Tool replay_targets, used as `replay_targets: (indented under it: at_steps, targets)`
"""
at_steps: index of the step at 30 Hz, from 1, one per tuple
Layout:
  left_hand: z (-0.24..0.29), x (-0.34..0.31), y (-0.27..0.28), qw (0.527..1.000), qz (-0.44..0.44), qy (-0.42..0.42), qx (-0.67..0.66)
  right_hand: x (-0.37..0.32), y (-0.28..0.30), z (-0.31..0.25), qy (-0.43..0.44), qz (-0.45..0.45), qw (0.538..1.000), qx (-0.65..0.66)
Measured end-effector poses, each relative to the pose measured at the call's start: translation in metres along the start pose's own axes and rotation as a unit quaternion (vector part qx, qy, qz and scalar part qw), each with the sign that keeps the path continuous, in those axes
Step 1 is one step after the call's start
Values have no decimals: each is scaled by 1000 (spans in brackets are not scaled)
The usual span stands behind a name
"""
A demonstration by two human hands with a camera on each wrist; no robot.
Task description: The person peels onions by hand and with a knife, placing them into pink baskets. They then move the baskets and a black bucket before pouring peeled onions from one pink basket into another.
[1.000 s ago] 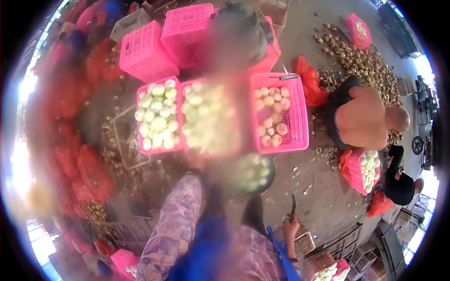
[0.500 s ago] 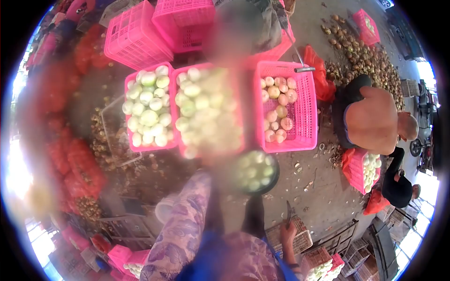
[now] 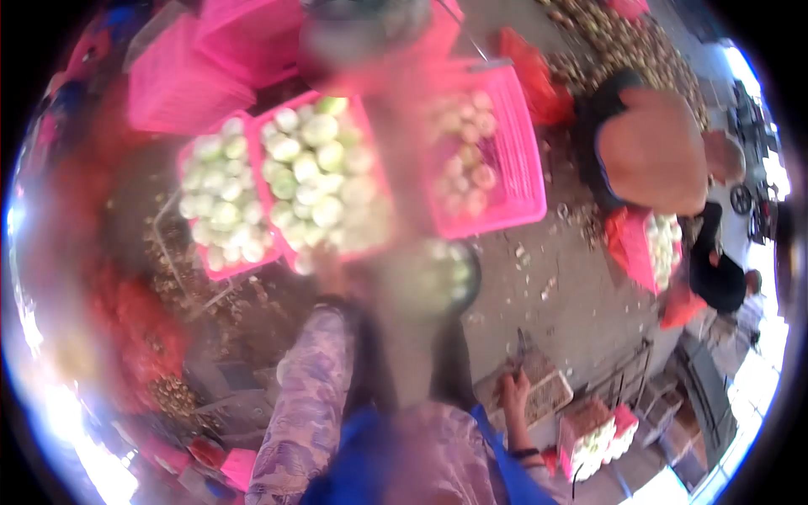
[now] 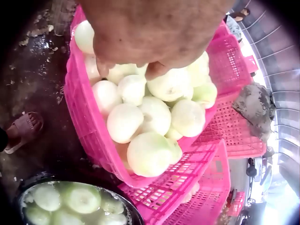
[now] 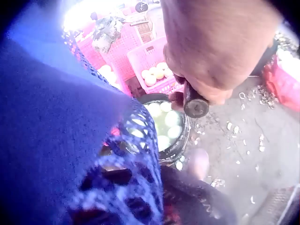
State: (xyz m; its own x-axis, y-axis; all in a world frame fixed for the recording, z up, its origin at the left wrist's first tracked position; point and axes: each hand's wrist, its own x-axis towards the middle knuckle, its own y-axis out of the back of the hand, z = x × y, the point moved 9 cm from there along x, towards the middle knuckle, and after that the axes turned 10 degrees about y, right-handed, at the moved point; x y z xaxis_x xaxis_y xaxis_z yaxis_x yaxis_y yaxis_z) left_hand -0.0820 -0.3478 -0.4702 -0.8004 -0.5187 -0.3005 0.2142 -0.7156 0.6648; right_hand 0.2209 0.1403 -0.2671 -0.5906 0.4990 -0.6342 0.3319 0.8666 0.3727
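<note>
My left hand (image 4: 154, 33) bends down over peeled onions (image 4: 136, 122) heaped in a pink crate (image 4: 89, 140). Its fingertips reach the onions, but I cannot tell whether they pinch one. The same hand (image 3: 332, 273) shows blurred in the head view, at the near edge of the middle crate, below a purple patterned sleeve. Low on the right, my right hand (image 3: 513, 389) grips a knife (image 3: 523, 343) whose blade points forward. The dark butt of its handle (image 5: 196, 108) shows under the palm in the right wrist view. Between the crates and my feet stands a black tub (image 5: 180, 154) with onions in cloudy water.
Another full pink crate (image 3: 273, 252) adjoins on the left; a part-filled one (image 3: 526, 198) stands to the right. Red mesh bags (image 3: 139, 324) lie at left. A bare-backed person (image 3: 652, 147) sits at right beside onions piled on the floor. A wicker-like crate (image 3: 547, 391) lies near my right hand.
The head view has swung, so the pink crates sit further left and higher. My left hand stays by the middle crate's near edge; my right keeps the knife low at my side.
</note>
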Motion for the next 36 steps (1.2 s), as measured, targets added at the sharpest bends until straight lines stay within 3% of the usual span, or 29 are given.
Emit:
replay_targets:
  at_steps: [1, 3, 4, 6, 12, 16, 18, 22, 26, 28, 30, 34, 36]
  targets:
    - [23, -17, 12, 995, 37, -84, 48, -4, 5, 7, -11, 14, 1000, 0]
    - [25, -30, -1, 1000, 27, 5, 11, 6, 5, 18, 9, 31, 996, 86]
    - [65, -59, -6, 999, -9, -26, 45, 7, 6, 19, 5, 35, 995, 89]
    - [90, -101, -36, 994, -47, -59, 82, 9, 6, 22, -20, 33, 995, 95]
    - [21, -183, -189, 971, -226, -54, 50, 13, 30, 67, -47, 66, 993, 82]
    - [0, -225, -289, 936, -324, -33, 136, 8, 52, 95, -92, 75, 988, 97]
    - [-5, -239, -331, 922, -346, -29, 174, 3, 70, 116, -114, 106, 988, 25]
    - [-21, -244, -389, 907, -352, -13, 230, 2, 93, 154, -98, 94, 991, 16]
    - [-34, -236, -413, 907, -337, 4, 254, -2, 113, 201, -113, 110, 987, -12]
    - [-36, -230, -414, 911, -332, 15, 247, -5, 110, 197, -172, 90, 981, 9]
    - [-32, -227, -407, 920, -328, 25, 215, -2, 108, 179, -176, 90, 980, 18]
    - [-14, -226, -351, 942, -323, 63, 67, 1, 114, 165, -160, 101, 981, 49]
    - [4, -224, -305, 937, -330, 102, -54, 12, 116, 155, -124, 106, 986, -26]
